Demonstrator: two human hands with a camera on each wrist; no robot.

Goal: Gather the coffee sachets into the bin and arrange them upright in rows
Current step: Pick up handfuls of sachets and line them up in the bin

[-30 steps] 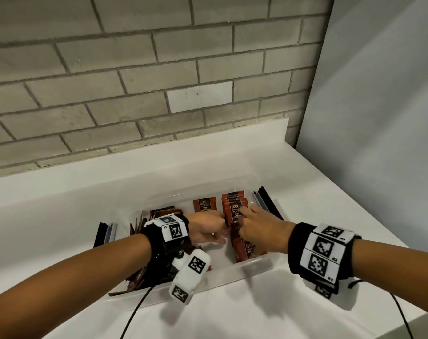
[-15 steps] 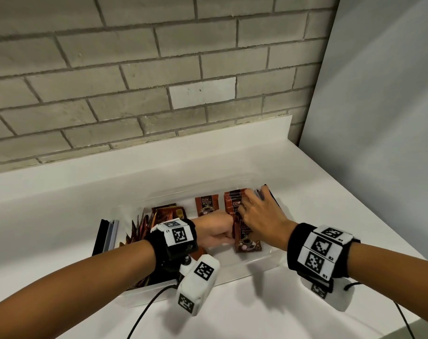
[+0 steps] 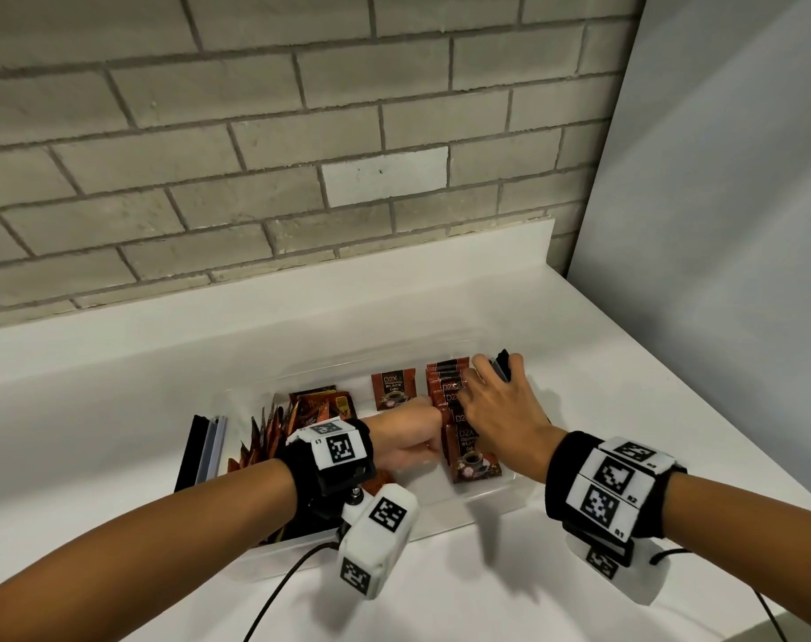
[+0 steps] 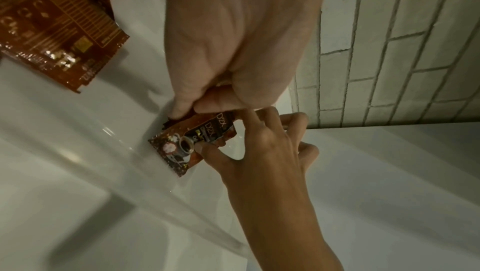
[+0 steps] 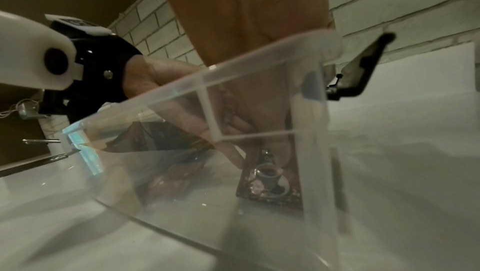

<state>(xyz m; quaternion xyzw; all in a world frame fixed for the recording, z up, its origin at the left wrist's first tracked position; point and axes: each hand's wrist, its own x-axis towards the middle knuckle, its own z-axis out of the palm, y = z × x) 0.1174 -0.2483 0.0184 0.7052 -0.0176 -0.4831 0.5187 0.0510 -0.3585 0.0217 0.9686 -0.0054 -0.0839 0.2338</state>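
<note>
A clear plastic bin (image 3: pixel 468 502) sits on the white counter. At its right end a row of brown coffee sachets (image 3: pixel 454 412) stands leaning, the front one (image 4: pixel 179 148) showing a printed cup. My left hand (image 3: pixel 408 437) is curled against the row's left side and pinches sachets there (image 4: pixel 187 111). My right hand (image 3: pixel 491 400) lies over the row's top, fingers spread to its far end, and its thumb (image 4: pixel 205 150) presses the front sachet. One sachet (image 3: pixel 393 391) stands alone at the bin's back. A loose pile of sachets (image 3: pixel 301 414) fills the left end.
Black latches hang at the bin's right end (image 3: pixel 503 363) and left end (image 3: pixel 199 451). A brick wall (image 3: pixel 301 132) rises behind the counter's upstand, and a plain grey wall (image 3: pixel 718 224) closes the right side. Bare counter (image 3: pixel 116 386) stretches left.
My left hand has shifted right against the row. My right hand's fingers have stretched farther back, up to the right latch. The row stands closer together.
</note>
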